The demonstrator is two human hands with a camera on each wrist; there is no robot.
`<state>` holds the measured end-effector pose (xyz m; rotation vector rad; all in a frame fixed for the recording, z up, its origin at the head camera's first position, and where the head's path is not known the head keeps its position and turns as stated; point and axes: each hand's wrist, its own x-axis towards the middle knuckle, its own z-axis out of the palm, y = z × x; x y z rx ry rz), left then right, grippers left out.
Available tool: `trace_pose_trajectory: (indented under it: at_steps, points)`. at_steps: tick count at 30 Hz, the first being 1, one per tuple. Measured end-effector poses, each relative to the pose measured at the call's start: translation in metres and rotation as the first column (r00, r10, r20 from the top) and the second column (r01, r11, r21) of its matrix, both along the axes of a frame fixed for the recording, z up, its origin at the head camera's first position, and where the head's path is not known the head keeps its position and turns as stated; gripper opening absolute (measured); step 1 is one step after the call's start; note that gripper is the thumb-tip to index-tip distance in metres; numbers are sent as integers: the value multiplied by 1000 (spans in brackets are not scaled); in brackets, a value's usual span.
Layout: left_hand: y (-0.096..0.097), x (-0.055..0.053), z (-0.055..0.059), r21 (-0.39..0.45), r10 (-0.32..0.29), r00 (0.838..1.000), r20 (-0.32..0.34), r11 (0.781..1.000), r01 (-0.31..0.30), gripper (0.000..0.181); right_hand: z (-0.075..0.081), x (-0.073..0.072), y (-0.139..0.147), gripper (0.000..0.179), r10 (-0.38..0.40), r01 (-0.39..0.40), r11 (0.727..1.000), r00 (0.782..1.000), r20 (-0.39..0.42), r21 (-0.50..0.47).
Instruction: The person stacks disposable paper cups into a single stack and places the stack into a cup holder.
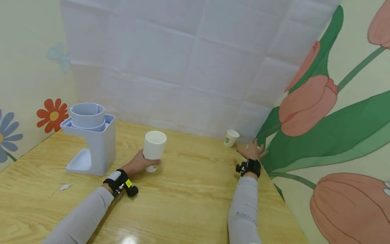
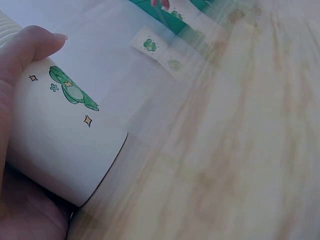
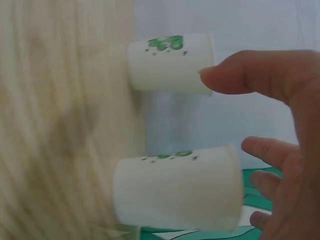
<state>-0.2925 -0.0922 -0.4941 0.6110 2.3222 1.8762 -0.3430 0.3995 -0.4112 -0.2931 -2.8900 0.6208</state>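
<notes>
My left hand [image 1: 137,164] grips a stack of white paper cups [image 1: 154,144] low down, with the thumb across its side. Up close in the left wrist view, the bottom cup [image 2: 60,140] carries a green cartoon print and small stars. At the table's back right corner, my right hand [image 1: 251,150] reaches out with its fingers spread and holds nothing. Two single paper cups stand upright there. In the right wrist view, the thumb tip overlaps the rim of one cup [image 3: 170,65], and the other fingers are beside the rim of the nearer cup [image 3: 175,192].
A pale dispenser-like stand [image 1: 103,149] with a round container [image 1: 87,117] on top is left of the stack. A small white scrap [image 1: 64,187] lies on the wooden table [image 1: 182,203]. White sheeting [image 1: 182,67] hangs behind, and a flower-painted wall [image 1: 335,152] borders the right side.
</notes>
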Motion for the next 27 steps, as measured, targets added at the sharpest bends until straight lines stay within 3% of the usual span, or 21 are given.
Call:
trace_pose_trajectory:
  at_steps: [7,27]
  points:
    - [-2,0,1,4,2,1000,5,1000,-2,70,-9,0,1,88,-19,18,1000,997,68,8]
    - [0,0,0,8,-4,1000,19,1000,4,71,-15,-9,6,66,-71,68,995,997,-27,-79]
